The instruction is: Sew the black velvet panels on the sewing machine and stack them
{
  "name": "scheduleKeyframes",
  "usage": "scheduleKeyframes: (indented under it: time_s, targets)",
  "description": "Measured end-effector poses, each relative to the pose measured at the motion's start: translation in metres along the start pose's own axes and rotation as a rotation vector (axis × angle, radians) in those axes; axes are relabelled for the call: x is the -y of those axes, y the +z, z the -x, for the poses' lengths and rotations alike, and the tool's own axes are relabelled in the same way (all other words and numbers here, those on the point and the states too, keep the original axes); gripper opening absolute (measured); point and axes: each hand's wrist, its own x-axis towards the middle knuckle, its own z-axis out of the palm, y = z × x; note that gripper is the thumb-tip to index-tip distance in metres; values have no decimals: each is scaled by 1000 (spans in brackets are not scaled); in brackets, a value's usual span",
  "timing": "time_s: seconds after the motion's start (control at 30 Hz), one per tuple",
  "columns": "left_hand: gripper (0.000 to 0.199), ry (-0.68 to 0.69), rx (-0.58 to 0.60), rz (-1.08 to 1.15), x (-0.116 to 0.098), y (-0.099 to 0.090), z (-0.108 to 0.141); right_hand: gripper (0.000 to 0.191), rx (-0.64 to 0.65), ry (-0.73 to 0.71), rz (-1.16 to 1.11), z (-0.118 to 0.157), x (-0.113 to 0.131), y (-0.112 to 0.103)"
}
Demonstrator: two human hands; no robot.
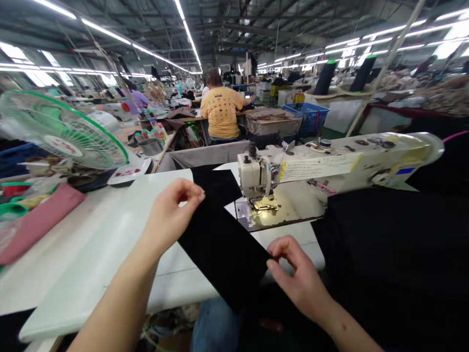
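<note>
A strip of black fabric (223, 244) stretches slantwise across the front of the white table, its near end hanging past the edge. My left hand (176, 210) pinches it at its upper left edge, thumb and forefinger together. Lower down on the right, my right hand (293, 266) grips the strip's right edge between thumb and fingers. Just beyond, a sewing machine (256, 171) stands with its lit needle area and metal plate (286, 208) beside the cloth. The fabric's far end lies left of the presser foot.
A large pile of black fabric (395, 244) covers the right side. At the left are a fan (69, 132) and a pink cloth (44, 220). A person in a yellow shirt (222, 110) sits ahead, near a blue basket (306, 117). Thread cones (325, 78) stand behind the machine.
</note>
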Motion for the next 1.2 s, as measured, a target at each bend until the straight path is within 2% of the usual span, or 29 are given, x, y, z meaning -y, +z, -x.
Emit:
scheduleKeyframes:
  time_s: [0.07,0.1,0.23,0.33,0.43,0.57,0.73,1.07,1.2]
  targets:
    - [4,80,221,-152,8,24,-18,11,135,-65,93,18,-6,7]
    - [7,86,310,-178,16,41,-24,13,173,-87,126,25,-11,9]
    - [19,67,405,-173,54,112,-24,20,160,-162,283,43,-38,6]
    - [22,63,402,-160,71,137,-16,24,137,-280,440,46,-53,-3]
    - [20,67,412,-148,77,138,-15,22,137,-342,522,45,-56,-9]
    - [18,42,434,-152,82,136,-25,21,134,-348,529,39,-51,-7]
    - [16,-20,440,-182,87,150,-40,21,135,-354,633,29,-47,0]
    - [14,-47,414,-309,84,158,-44,20,161,-411,662,32,-49,-3]
    - [18,-15,347,-396,67,149,-31,22,206,-453,696,34,-47,-11]
